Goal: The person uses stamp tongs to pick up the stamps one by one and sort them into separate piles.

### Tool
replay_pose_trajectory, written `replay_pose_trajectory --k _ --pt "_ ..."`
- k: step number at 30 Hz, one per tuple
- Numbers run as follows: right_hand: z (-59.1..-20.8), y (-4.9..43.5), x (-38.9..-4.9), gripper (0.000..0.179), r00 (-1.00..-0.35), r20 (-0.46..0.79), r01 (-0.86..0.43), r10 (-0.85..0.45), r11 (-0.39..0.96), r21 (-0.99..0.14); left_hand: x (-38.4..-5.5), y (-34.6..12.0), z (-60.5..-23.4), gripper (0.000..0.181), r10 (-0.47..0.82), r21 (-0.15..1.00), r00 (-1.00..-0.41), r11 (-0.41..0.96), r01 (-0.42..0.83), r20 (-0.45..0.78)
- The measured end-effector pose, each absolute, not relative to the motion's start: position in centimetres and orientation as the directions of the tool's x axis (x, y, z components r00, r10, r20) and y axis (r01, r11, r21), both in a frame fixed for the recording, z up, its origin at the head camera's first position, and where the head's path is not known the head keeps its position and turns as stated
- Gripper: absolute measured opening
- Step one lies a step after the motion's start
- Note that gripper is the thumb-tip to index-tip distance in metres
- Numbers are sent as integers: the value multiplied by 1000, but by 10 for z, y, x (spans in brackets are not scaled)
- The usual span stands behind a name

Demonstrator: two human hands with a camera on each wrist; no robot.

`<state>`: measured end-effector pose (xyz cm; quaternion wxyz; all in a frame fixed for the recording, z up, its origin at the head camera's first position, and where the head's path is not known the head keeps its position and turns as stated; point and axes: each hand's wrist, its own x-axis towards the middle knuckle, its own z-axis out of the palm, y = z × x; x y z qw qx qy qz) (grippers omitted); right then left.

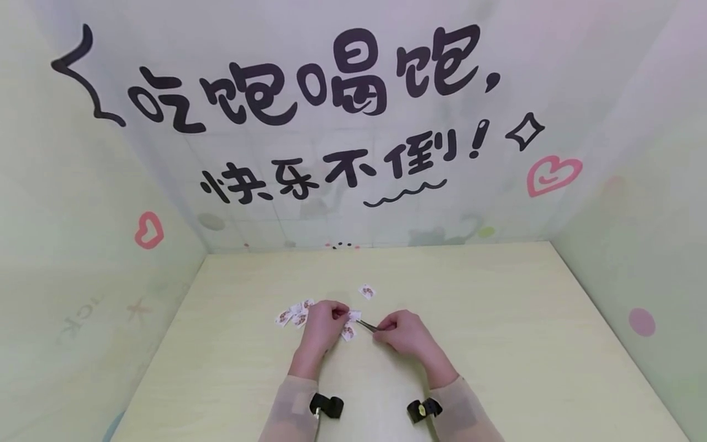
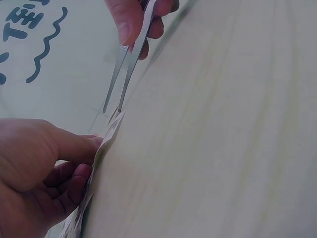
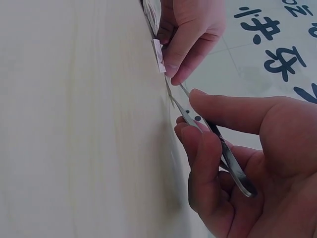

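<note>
My right hand (image 1: 409, 331) holds a pair of metal tweezers (image 3: 225, 158) between thumb and fingers. In the left wrist view the tweezers' tips stand a little apart, one of them at the edge of a small paper piece. My left hand (image 1: 324, 325) pinches that small white printed paper piece (image 1: 355, 315) between thumb and forefinger, low over the table. A similar printed piece (image 1: 348, 332) lies just below it. To the left of my left hand several more pieces (image 1: 299, 319) lie overlapping, partly hidden by the hand. Another single piece (image 1: 367, 291) lies farther back.
The pale wood-look table (image 1: 469, 288) reaches back to a light wall cloth (image 1: 331, 221) printed with black lettering and hearts. Similar cloth hangs on the left and right sides. A black strap (image 1: 326, 406) sits on the left wrist and another strap (image 1: 424, 409) on the right.
</note>
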<state>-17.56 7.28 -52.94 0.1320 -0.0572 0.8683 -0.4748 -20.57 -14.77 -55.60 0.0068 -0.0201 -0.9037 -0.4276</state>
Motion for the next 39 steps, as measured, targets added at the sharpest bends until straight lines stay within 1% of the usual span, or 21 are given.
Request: replay_pose_trajectory --k 12,21,30,35,39 --pt "-543 70 -176 13 -961 -162 17 -226 536 -844 -201 -149 -563 11 29 781 -1000 624 19 1" --pt "-540 63 -173 9 -965 -146 13 -217 518 -855 -198 -151 -559 11 37 775 -999 630 48 32" --pt "-538 62 -175 7 -974 -112 -17 -196 558 -830 -204 -149 -558 10 56 752 -997 654 81 59" --pt "-537 62 -177 7 -975 -114 -14 -190 565 -825 -206 -149 -557 9 69 739 -993 664 115 94" --pt "-537 63 -178 7 -976 -112 -15 -189 567 -824 -207 -149 -557 9 68 739 -993 664 115 94"
